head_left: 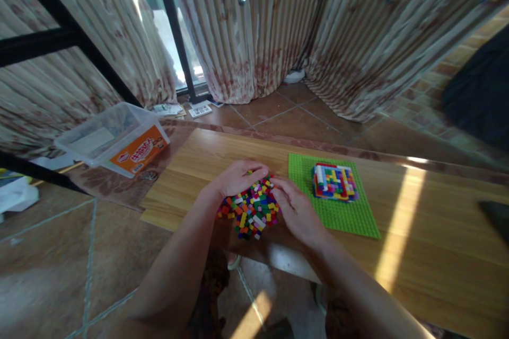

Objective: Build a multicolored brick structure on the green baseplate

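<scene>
A heap of small coloured building bricks [254, 209] lies on the wooden table near its front edge. My left hand [240, 177] rests against the heap's far left side, its fingers stretched out over the bricks. On the heap's right side, my right hand [292, 204] touches the bricks with its fingers slightly bent and apart; no brick shows in its grip. To the right, a green baseplate [345, 220] carries a low block built of many-coloured bricks [334, 182].
The wooden table [429, 238] runs off to the right, crossed by a strip of sunlight. A clear plastic box [115, 135] with an orange label stands beyond the table's left end. Striped curtains [254, 37] hang behind, and a dark object [495, 220] sits at the right edge.
</scene>
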The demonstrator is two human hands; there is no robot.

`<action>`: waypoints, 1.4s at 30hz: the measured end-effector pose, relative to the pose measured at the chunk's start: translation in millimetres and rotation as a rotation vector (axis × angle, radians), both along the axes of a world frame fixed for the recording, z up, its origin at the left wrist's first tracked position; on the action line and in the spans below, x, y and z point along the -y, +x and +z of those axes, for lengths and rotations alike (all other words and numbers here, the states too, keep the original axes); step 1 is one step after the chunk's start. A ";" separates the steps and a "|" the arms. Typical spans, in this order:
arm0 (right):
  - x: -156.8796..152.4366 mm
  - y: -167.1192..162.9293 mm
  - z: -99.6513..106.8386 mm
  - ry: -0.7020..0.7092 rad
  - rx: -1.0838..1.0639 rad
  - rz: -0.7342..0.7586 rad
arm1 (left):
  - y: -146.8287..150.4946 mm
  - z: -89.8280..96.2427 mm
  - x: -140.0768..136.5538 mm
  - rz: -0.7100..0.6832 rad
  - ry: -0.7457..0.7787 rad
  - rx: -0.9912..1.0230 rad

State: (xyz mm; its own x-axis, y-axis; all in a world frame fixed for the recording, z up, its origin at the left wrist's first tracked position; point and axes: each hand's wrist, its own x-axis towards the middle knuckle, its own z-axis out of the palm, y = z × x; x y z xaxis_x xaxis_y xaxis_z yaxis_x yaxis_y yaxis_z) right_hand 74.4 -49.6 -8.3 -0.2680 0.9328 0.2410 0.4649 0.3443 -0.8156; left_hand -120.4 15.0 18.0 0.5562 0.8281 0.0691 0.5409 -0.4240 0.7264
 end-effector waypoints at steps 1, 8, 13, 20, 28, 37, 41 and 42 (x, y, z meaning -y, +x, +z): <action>0.6 0.8 0.1 0.017 0.008 -0.009 | 0.5 0.8 0.6 0.006 0.001 0.001; -1.9 -6.9 -1.9 0.222 0.164 0.005 | 2.6 6.0 1.4 0.165 0.024 -0.007; -5.3 -24.1 -7.1 0.291 0.325 0.127 | 1.9 5.8 -1.3 0.244 0.086 -0.011; -7.5 -37.4 -9.9 0.270 0.420 0.123 | 0.9 5.4 -1.4 0.209 0.128 -0.041; -9.1 -40.3 -6.0 0.269 0.333 0.087 | 0.9 2.7 -1.3 0.240 0.123 0.000; -2.0 -10.5 18.6 0.238 0.030 -0.086 | 22.8 9.3 7.3 0.383 0.256 0.085; 3.6 21.4 27.5 0.250 0.009 -0.209 | 48.9 19.6 22.2 0.405 0.312 0.183; 4.6 31.9 28.8 0.264 0.026 -0.243 | 56.5 20.9 25.2 0.403 0.311 0.222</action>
State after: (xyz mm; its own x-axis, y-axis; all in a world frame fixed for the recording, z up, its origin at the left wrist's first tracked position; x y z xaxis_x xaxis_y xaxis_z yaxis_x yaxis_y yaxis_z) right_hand 106.3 -54.2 20.6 -0.0552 0.8764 0.4784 0.5785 0.4186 -0.7001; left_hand -63.9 -10.2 38.9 0.1437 0.8944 0.4235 0.5527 -0.4275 0.7154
